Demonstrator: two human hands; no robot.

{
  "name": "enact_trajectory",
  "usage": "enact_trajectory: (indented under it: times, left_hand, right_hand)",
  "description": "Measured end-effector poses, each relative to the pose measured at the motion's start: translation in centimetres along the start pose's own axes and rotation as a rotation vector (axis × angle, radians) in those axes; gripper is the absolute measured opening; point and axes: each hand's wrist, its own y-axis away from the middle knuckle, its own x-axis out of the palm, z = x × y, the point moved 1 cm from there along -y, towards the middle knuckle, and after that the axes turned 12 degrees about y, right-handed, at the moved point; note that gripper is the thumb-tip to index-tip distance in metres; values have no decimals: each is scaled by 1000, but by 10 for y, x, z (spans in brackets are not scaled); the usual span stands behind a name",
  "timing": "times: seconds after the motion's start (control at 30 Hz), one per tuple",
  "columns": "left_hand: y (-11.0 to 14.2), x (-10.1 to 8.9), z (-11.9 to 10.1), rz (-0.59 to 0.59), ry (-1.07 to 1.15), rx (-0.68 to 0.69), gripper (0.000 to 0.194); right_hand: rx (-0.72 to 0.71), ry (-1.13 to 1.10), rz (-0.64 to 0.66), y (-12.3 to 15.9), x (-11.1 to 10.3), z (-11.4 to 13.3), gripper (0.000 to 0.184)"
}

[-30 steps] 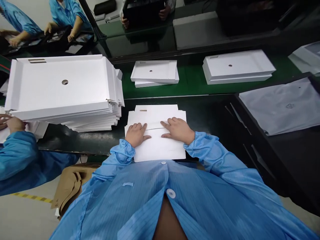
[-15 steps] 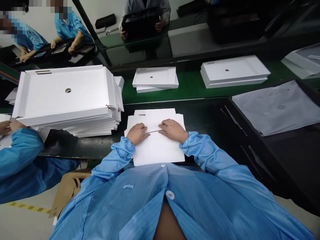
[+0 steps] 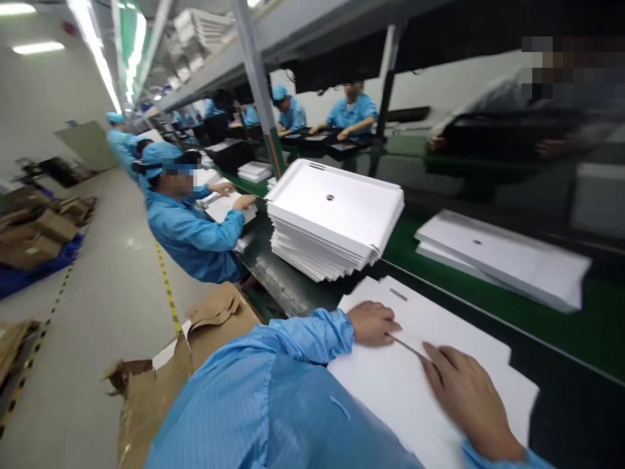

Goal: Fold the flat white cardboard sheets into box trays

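Observation:
A flat white cardboard blank [image 3: 454, 319] with notched corners and a small slot lies on the dark bench in front of me. A raised edge or fold line runs across its middle. My left hand [image 3: 374, 324] is at the left part of that line, with its fingers curled onto the edge. Further right along the same line, my right hand [image 3: 466, 394] has its fingers bent over the edge, slightly blurred. Both thumbs are mostly hidden. Beyond my left hand stands a tall stack of folded white cardboard trays [image 3: 336, 212], the top one with a round hole.
Two white trays [image 3: 508, 260] lie on the green belt [image 3: 605, 345] at the back right. A co-worker in blue [image 3: 190, 225] handles white sheets farther left along the bench. An open brown carton [image 3: 161, 391] stands on the floor to my left. Other people work across the line.
The view has swung left, bringing the aisle and the co-worker into sight. My hands, first spread flat on the blank, have drawn in with fingers bent at its middle line.

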Motion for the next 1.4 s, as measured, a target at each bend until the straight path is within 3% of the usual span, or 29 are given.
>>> enact_trajectory:
  times: [0.23, 0.73, 0.87, 1.0, 1.17, 1.23, 1.3, 1.4]
  left_hand:
    - [7, 16, 0, -57, 28, -32, 41]
    - [3, 10, -1, -76, 65, -9, 38]
    - [14, 5, 4, -196, 183, 77, 35]
    - [59, -22, 27, -564, 440, -18, 35]
    - [134, -84, 87, -1240, 751, -532, 47]
    - [151, -113, 112, -1363, 853, -543, 47]
    - [159, -140, 136, -1438, 939, -530, 49]
    - [157, -172, 162, -1378, 1041, -486, 54]
  right_hand:
    - [-24, -27, -6, 6, 3, -1, 45]
    - [48, -42, 65, 5, -3, -1, 48]
    - [83, -87, 93, 8, -3, -3, 54]
    - [132, -188, 148, 10, -5, -6, 57]
    - [300, -429, 354, -6, -9, -21, 65]
    - [379, -529, 473, -23, -14, -26, 75]
    - [449, -634, 509, -47, -21, -28, 85]
    - [522, -856, 418, -92, -36, -21, 90]
